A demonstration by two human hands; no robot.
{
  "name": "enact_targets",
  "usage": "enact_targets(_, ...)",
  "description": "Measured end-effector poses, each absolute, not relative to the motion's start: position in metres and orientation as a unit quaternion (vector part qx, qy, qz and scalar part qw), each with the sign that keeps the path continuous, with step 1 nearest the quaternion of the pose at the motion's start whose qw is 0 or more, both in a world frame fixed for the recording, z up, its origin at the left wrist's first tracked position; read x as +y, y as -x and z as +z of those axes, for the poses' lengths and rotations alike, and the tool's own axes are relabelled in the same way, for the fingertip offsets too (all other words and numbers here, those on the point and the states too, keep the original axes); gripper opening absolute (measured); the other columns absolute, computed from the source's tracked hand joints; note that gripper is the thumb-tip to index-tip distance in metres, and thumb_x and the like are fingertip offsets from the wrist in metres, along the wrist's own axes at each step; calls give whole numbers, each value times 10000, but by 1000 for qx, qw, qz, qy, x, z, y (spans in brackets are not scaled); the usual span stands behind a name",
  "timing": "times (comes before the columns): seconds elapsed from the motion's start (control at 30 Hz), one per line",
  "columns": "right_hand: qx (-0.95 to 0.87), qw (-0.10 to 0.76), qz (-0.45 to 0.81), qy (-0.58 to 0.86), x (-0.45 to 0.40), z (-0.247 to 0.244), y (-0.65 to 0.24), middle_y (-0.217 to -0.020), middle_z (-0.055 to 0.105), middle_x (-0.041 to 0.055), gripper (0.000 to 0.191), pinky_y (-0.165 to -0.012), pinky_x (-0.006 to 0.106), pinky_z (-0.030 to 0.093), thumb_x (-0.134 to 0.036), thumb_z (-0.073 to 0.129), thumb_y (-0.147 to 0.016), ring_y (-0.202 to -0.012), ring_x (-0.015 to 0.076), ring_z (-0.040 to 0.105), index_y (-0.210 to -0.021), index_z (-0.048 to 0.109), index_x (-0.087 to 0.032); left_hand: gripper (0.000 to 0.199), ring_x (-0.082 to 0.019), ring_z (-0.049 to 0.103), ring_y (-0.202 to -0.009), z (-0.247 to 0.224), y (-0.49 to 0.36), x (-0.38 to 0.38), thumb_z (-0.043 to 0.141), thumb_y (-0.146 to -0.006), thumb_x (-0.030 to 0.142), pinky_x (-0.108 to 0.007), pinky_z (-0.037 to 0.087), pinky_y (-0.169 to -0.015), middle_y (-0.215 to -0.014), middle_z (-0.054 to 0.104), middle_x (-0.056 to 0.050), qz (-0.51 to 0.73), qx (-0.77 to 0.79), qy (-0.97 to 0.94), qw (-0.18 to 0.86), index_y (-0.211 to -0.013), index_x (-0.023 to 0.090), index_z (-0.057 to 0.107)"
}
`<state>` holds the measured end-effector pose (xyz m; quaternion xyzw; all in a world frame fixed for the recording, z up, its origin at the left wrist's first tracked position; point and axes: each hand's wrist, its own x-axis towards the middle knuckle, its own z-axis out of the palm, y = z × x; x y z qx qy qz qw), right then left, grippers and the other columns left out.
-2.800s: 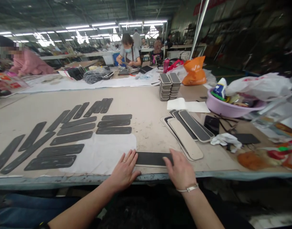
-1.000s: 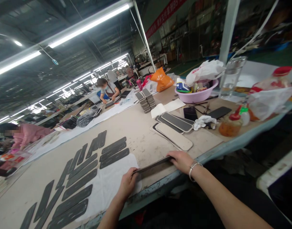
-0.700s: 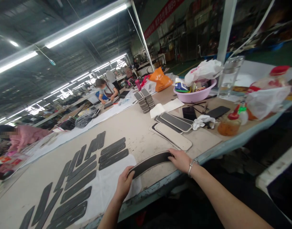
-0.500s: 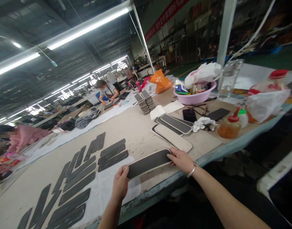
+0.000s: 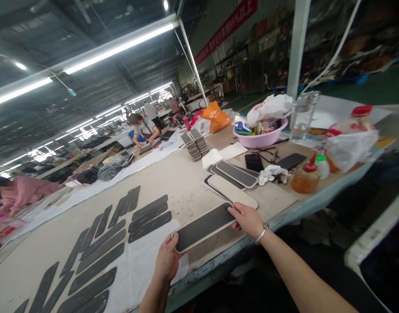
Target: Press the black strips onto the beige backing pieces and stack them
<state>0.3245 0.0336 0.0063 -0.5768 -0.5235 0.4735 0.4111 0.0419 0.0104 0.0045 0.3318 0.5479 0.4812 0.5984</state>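
Observation:
Between my two hands I hold a long rounded panel, dark grey on its face with a pale rim. My left hand is closed on its left end, thumb on top. At the other end my right hand pinches the edge, thumb on the dark face. Just beyond it lies a fanned pile of similar panels, some pale side up. To the left, rows of dark glossy strips are spread over the table, some on a white sheet.
Farther back stand stacked panels and an orange bag. On the right are a pink basin, a glass of water, a jar of amber liquid, a phone and crumpled tissue. Other people work across the table.
The panel stays in both hands, its dark face now turned more toward me. The camera view has shifted slightly, so the table things appear a little lower and farther left.

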Motion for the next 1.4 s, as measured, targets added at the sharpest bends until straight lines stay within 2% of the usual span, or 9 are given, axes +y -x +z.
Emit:
enact_targets(0.17,-509,448,456,576,32,11,-325,-408,441,-84,250,-399,195,426,-419,402,-825,-385,108,532,-665,382,-228,117,-101,644,-785,3,-68,16,511,-851,194,-204,537,-692,-928,674,-12,593,517,-205,583,-942,193,586)
enact_targets(0.37,-500,457,506,534,31,8,-314,-462,507,-67,183,-447,239,484,-397,423,-806,-476,150,602,-733,404,-229,129,-121,660,-719,-3,-130,24,574,-818,125,-221,567,-623,-887,683,-67,575,462,-142,661,-944,148,586)
enact_targets(0.53,-493,453,515,536,32,15,-327,-585,560,-34,149,-477,239,484,-333,372,-828,-549,152,629,-839,457,-211,38,-73,620,-546,1,-160,53,569,-821,104,-166,552,-519,-746,673,-32,580,463,-123,659,-847,128,582)
enact_targets(0.67,-575,343,373,643,35,20,-355,-761,649,63,337,-621,289,477,-326,322,-867,-662,175,639,-1108,497,-169,6,-57,592,-489,13,-173,91,584,-815,120,-125,512,-445,-691,655,-24,551,473,-191,661,-814,114,581)
enact_targets(0.8,-620,216,229,719,36,17,-371,-862,660,162,375,-718,365,441,-297,370,-851,-825,265,624,-1128,539,-109,60,-59,597,-507,28,-202,138,612,-801,159,-119,503,-453,-704,657,-29,523,483,-256,654,-834,114,591)
enact_targets(0.93,-628,213,221,715,38,11,-363,-972,637,132,355,-748,334,435,-272,418,-830,-866,238,601,-1138,546,-151,203,-95,629,-584,40,-242,192,644,-779,288,-162,527,-531,-764,671,-66,469,519,-334,632,-875,114,599)
enact_targets(1.1,-630,198,117,742,45,-4,-355,-1184,518,147,464,-873,327,385,-260,543,-770,-1084,265,461,-1215,505,-134,451,-196,656,-729,38,-263,236,669,-711,449,-260,531,-591,-891,660,-148,387,595,-420,565,-974,94,582)
enact_targets(1.23,-597,136,118,782,49,-9,-356,-1118,526,159,556,-819,334,399,-276,623,-711,-1047,274,452,-1226,490,-117,398,-188,643,-776,23,-249,220,697,-685,382,-268,509,-646,-971,647,-122,352,620,-487,505,-975,126,603)
enact_targets(1.4,-588,124,113,791,50,-7,-354,-1044,524,161,600,-753,350,398,-254,614,-686,-975,288,473,-1249,461,-111,319,-191,633,-815,2,-203,154,661,-685,365,-290,494,-711,-908,671,-88,337,591,-543,492,-917,146,646)
